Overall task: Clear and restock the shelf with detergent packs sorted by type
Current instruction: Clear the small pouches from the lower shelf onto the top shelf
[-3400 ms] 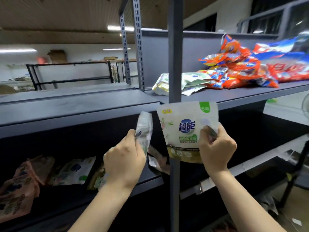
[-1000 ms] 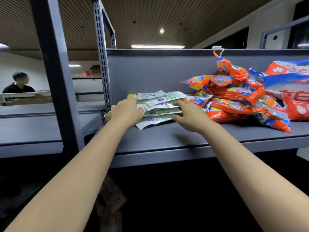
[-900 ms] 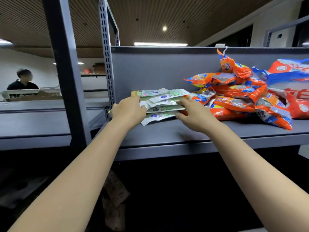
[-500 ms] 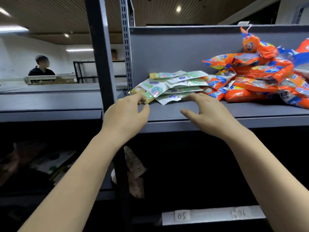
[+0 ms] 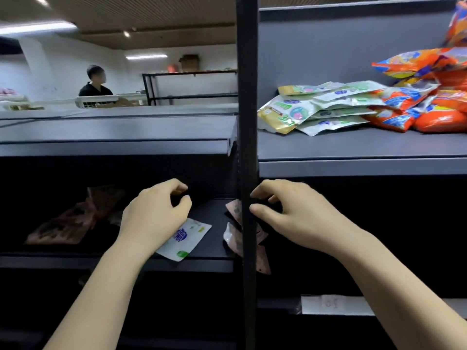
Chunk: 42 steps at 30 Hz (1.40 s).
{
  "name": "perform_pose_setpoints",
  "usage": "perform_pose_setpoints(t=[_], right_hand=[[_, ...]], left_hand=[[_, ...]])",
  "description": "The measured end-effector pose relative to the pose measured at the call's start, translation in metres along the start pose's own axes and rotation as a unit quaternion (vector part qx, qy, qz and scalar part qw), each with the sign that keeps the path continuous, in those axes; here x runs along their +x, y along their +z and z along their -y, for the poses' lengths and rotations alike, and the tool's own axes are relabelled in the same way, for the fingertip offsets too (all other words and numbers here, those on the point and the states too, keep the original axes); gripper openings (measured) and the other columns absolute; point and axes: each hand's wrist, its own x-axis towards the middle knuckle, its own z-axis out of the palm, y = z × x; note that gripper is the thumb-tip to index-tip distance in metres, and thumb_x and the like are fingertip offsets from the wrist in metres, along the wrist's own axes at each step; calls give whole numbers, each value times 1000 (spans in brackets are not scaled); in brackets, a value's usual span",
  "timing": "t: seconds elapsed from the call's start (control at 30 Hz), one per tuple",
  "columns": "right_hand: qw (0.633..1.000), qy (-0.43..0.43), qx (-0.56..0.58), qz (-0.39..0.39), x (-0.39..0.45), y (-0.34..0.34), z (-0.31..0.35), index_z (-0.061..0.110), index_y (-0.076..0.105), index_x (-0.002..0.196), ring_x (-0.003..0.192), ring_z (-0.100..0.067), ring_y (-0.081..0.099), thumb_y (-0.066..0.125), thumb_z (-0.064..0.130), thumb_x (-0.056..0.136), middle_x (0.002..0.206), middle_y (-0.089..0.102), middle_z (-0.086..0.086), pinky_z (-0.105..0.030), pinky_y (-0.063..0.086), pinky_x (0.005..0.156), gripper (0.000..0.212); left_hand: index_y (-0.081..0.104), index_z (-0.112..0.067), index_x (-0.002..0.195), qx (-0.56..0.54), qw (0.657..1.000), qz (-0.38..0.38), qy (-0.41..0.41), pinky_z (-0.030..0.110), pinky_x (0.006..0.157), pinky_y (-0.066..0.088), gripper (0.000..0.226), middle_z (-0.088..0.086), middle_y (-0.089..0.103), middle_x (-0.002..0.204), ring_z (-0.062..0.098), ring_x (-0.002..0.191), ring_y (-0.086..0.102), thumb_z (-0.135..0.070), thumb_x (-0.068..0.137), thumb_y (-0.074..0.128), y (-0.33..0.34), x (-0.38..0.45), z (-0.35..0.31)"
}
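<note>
Both forearms are bare, reaching forward and up from the bottom corners, wrists roughly level and a bit apart. Left hand [image 5: 155, 214] is palm-down, fingers loosely curled with thumb and index tips close together, nothing held between them. Right hand [image 5: 294, 215] sits the same way, palm-down, fingers bent in a loose claw with thumb tucked under the index finger, also holding nothing that I can see.

Single head-worn view, facing forward and slightly down, close to the shelf upright [image 5: 247, 147], at upper shelf [image 5: 353, 150] height, looking into the lower bay.
</note>
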Motion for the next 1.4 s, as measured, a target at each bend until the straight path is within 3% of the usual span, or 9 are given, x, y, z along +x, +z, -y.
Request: perform_pose_setpoints(t=[0.37,0.53,0.63,0.9,1.1,1.2,1.3,1.37,1.4], right_hand=[[980,130,12,152,67,150,72,27,56,119,112,-17,55,49,44,92,120,61,8,-31,44,85,33],[957,211,15,198,99,207,77,23,55,119,111,-20,54,51,42,91,119,60,1,-34,48,89,34],[941,256,13,222,111,232,79,24,53,124,109,-21,57,52,43,89,121,59,-1,-35,49,90,39],[885,418,94,181,125,281,80,14,44,121,107,-26,58,67,49,78,116,59,-5,-35,50,87,59],[834,521,145,107,137,303,89,6,38,119,116,-29,53,83,32,68,126,49,-10,-33,46,85,73],[814,545,187,78,142,307,90,3,35,121,118,-31,50,83,14,68,128,44,-13,-33,45,87,72],[800,552,230,54,149,305,87,3,41,113,110,-31,54,70,5,77,117,52,-13,-33,46,82,46],[821,530,210,25,153,297,84,6,51,88,91,-27,57,63,5,80,93,56,-9,-29,43,69,14],[832,519,194,6,156,291,83,9,49,73,79,-25,55,60,6,81,80,53,-6,-27,41,63,13]], left_hand=[[48,-22,133,148,976,160,-11,33,80,42,43,3,56,126,26,110,55,-34,92,47,11,57,175],[52,-16,117,163,960,229,-8,33,84,46,29,10,57,121,30,110,52,-30,92,48,40,83,239],[38,-23,140,149,957,247,11,34,95,41,48,4,42,142,28,127,41,-32,94,47,65,92,270],[9,-25,151,241,936,250,61,42,114,19,68,2,4,159,28,145,5,-27,93,45,122,124,317],[31,-15,147,218,953,186,94,53,105,34,73,15,29,152,42,133,33,-27,83,65,152,155,339],[24,-14,150,217,948,213,91,50,104,36,66,16,26,153,40,134,32,-26,92,54,160,160,344],[39,-12,143,208,953,187,116,53,82,52,53,21,42,143,45,121,48,-17,93,53,160,159,338],[56,-6,129,176,967,127,134,51,64,57,40,25,61,118,44,99,62,-13,90,59,154,162,330],[60,-5,123,158,974,87,137,48,61,57,34,25,66,107,41,91,66,-13,90,59,150,163,325]])
